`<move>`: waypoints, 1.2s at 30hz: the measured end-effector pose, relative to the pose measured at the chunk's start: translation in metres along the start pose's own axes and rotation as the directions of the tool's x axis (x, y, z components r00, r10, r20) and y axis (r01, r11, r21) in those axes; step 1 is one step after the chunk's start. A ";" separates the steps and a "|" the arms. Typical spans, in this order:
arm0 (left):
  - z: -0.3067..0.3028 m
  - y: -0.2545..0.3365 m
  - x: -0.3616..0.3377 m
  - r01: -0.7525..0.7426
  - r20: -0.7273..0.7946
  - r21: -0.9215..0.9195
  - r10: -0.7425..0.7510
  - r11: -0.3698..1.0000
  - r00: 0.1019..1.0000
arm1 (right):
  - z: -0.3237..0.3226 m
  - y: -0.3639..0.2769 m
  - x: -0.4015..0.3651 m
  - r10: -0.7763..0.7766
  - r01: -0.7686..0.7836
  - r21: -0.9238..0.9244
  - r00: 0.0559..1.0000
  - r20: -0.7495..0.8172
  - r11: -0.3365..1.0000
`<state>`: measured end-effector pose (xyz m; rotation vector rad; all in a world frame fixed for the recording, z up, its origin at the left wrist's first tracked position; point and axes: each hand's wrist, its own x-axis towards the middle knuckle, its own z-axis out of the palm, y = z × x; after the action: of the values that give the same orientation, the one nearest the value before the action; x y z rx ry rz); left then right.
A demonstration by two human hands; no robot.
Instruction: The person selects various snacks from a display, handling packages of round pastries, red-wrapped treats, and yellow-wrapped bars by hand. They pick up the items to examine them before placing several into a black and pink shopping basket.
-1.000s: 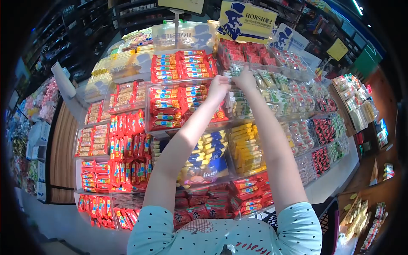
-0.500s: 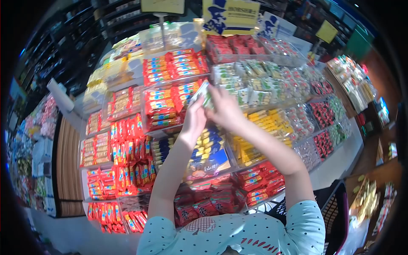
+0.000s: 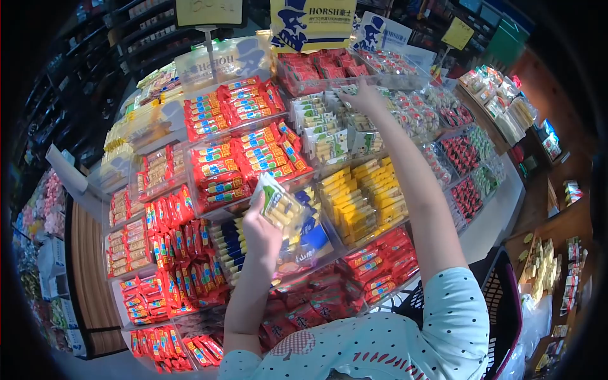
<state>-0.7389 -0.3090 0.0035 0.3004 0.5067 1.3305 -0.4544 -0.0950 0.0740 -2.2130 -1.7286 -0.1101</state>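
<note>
My left hand [image 3: 263, 235] is closed on a clear snack packet [image 3: 278, 204] with a green and white label and pale sticks inside. It holds the packet tilted above the blue-wrapped snacks [image 3: 310, 234]. My right hand [image 3: 366, 99] reaches to the back of a bin of similar green-and-white snack packets [image 3: 329, 144]. Its fingers look spread and are at the packets there; whether they touch one is hard to see.
Red-wrapped snacks [image 3: 218, 163] fill bins on the left, with yellow packets [image 3: 358, 196] in front of my right forearm. A yellow sign [image 3: 313, 24] rises at the back. A black basket [image 3: 500, 310] with a purple rim is at my right side.
My right hand has left the packet in my left hand and moved up and right to the bin. My left hand has lowered with the packet. The view has shifted right.
</note>
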 end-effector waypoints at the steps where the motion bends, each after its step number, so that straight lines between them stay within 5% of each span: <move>1: -0.001 0.002 -0.004 0.018 -0.065 0.031 -0.016 0.999 0.998 | 0.004 0.000 0.006 0.048 -0.047 -0.019 0.992 0.114 0.999; 4: 0.006 0.013 -0.024 0.112 -0.130 0.022 -0.108 0.993 0.986 | 0.016 -0.004 0.008 0.106 -0.093 -0.135 0.989 0.098 0.987; 12: -0.024 0.004 -0.040 0.065 -0.173 -0.050 -0.073 0.997 0.982 | 0.028 0.011 0.031 0.110 -0.101 -0.065 0.979 0.169 0.993; 17: -0.042 -0.008 -0.040 0.076 0.036 -0.121 -0.072 0.990 0.997 | 0.021 0.001 0.021 0.021 -0.001 -0.087 0.975 0.222 0.996; 21: -0.047 -0.016 -0.041 0.127 0.065 -0.166 -0.117 0.978 0.991 | 0.030 -0.002 0.022 -0.004 0.027 -0.141 0.987 0.160 0.990; 27: -0.038 -0.017 -0.046 0.123 0.036 -0.179 -0.119 0.976 0.992 | 0.026 -0.006 0.010 -0.192 0.196 -0.307 0.980 0.042 0.931; 36: -0.035 -0.027 -0.050 0.097 -0.020 -0.146 -0.101 0.984 0.995 | -0.011 0.000 -0.025 -0.575 0.471 -0.406 0.797 -0.185 0.783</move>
<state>-0.7411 -0.3660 -0.0304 0.1355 0.4393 1.2681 -0.4599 -0.1216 0.0775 -1.7022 -2.2212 -0.8988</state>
